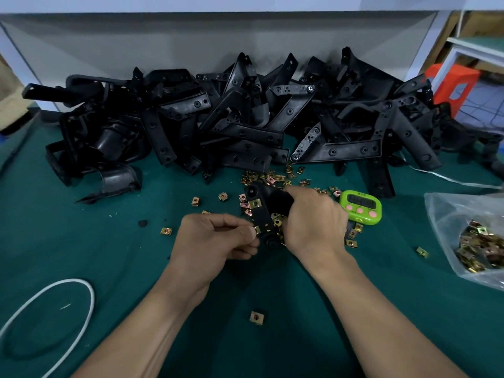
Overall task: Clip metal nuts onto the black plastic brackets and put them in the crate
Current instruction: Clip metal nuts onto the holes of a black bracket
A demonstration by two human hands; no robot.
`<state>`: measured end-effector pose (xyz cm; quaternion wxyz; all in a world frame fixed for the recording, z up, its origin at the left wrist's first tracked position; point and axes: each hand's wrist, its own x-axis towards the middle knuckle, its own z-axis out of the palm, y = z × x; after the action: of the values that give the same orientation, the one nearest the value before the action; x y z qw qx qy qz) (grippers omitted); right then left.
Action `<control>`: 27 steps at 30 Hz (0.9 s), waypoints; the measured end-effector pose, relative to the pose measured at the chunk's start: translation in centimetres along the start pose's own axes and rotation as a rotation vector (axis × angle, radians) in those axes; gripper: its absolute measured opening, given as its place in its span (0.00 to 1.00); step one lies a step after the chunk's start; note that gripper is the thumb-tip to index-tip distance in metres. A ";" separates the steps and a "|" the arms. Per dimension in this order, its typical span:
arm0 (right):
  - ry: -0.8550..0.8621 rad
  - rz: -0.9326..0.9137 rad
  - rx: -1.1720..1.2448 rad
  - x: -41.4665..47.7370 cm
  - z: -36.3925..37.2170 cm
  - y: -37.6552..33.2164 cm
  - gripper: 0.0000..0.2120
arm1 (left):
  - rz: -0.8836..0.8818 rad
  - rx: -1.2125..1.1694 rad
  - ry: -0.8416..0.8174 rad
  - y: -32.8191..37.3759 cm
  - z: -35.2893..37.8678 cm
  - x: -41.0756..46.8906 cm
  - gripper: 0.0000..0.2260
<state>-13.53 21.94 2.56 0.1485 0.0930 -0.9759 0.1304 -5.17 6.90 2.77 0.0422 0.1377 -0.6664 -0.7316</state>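
Green worktop runs back to a grey wall, w/ a big heap of black brackets piled along the far side. Loose nuts lie scattered just in front of the heap, approx centre. Right hand grips one bracket by its thick end, fingers wrapped round it; a clipped nut sits on its flat arm. Left hand has fingers curled, thumb & forefinger pinching a second nut against the bracket's edge. Green timer lies just right of the right hand. Clear plastic bag at the right edge holds a pile of bagged nuts. White cable loop near left; a lone nut btwn the forearms.
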 end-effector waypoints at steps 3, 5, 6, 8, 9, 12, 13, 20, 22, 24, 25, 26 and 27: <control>-0.019 -0.003 0.011 0.1 -0.1 -0.1 0.10 | -0.028 -0.004 -0.012 0.1 -0.2 0.1 0.09; -0.021 0.003 0.021 0.1 -0.1 -0.1 0.10 | -0.031 -0.015 -0.013 0.1 -0.1 0.1 0.08; -0.023 0.010 0.023 0.1 -0.2 0.0 0.11 | -0.025 -0.022 -0.007 0.0 0.0 0.1 0.07; -0.029 0.027 0.036 0.2 -0.3 0.1 0.11 | -0.015 -0.050 0.014 -0.1 0.3 0.1 0.04; -0.032 0.035 0.045 0.2 -0.3 0.2 0.12 | -0.018 -0.072 0.021 -0.2 0.5 0.1 0.02; -0.009 0.047 0.058 0.1 -0.5 0.2 0.13 | -0.048 -0.132 -0.001 -0.3 0.9 0.3 0.01; 0.008 0.046 0.053 0.1 -0.5 0.2 0.13 | -0.060 -0.132 -0.019 -0.2 0.9 0.4 0.01; 0.080 -0.004 0.036 -0.1 -1.2 0.0 0.13 | -0.077 0.071 -0.112 0.3 0.0 0.5 0.05; 0.082 -0.008 0.037 -0.2 -1.2 -0.1 0.13 | -0.051 0.081 -0.102 0.2 0.1 0.3 0.06; 0.096 -0.001 0.037 -0.2 -1.2 -0.2 0.13 | -0.025 0.055 -0.080 0.0 0.3 0.1 0.07; 0.102 0.004 0.034 -0.3 -1.2 -0.3 0.13 | -0.017 0.036 -0.065 0.0 0.5 0.0 0.07; 0.105 0.010 0.031 -0.3 -1.1 -0.3 0.13 | -0.008 0.022 -0.052 -0.1 0.6 -0.1 0.07; 0.105 0.018 0.030 -0.3 -1.1 -0.4 0.13 | 0.000 0.011 -0.043 -0.2 0.7 -0.2 0.07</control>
<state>-12.84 21.91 3.60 0.1967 0.0794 -0.9655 0.1508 -5.16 7.67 2.69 0.0268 0.1223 -0.6711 -0.7307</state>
